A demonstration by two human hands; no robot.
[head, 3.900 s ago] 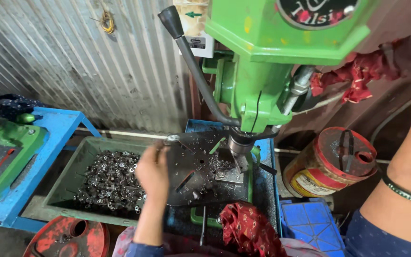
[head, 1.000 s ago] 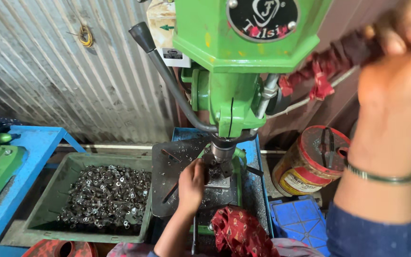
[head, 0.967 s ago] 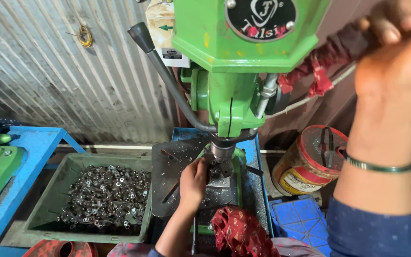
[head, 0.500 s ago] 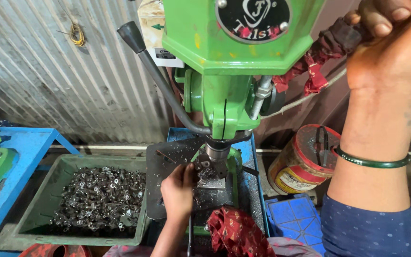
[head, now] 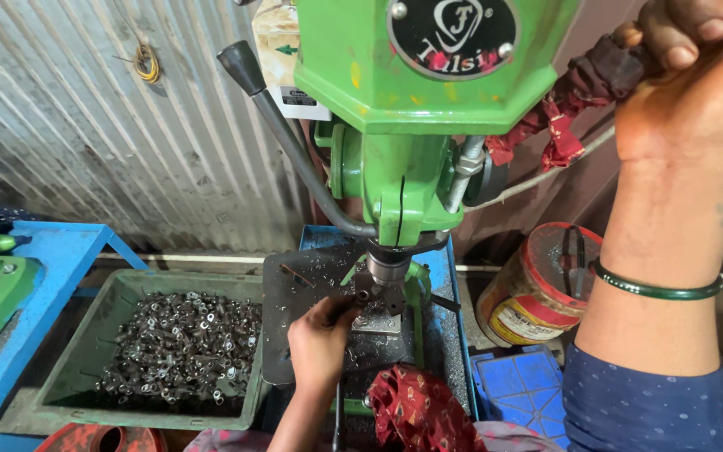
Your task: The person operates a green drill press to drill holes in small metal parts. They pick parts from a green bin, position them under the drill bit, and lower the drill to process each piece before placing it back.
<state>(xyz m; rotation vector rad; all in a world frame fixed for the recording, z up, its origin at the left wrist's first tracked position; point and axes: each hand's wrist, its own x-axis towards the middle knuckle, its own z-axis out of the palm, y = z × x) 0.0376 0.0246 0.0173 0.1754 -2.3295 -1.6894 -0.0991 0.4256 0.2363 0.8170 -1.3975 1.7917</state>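
Since half a second ago, our left hand (head: 321, 339) stays at the same spot under the big green drill machine (head: 428, 109), and our right hand (head: 696, 92) stays up high on its handle. We see our left hand on the dark flat metal drill table (head: 294, 285), with its fingers curled in and pinching a small metal piece (head: 382, 303) right under the drill's round chuck (head: 387, 269). The piece is mostly hidden, so we cannot tell its shape well. Our right hand is squeezed tight around the cloth-wrapped feed handle (head: 604, 67), with the thumb on top. A green bangle (head: 654, 289) sits on that wrist. To the left of the table is a green tray full of small metal bits (head: 177, 347). A round tin with a red lid (head: 541, 285) stands to the right, and a red patterned cloth (head: 420, 410) lies just below the table.
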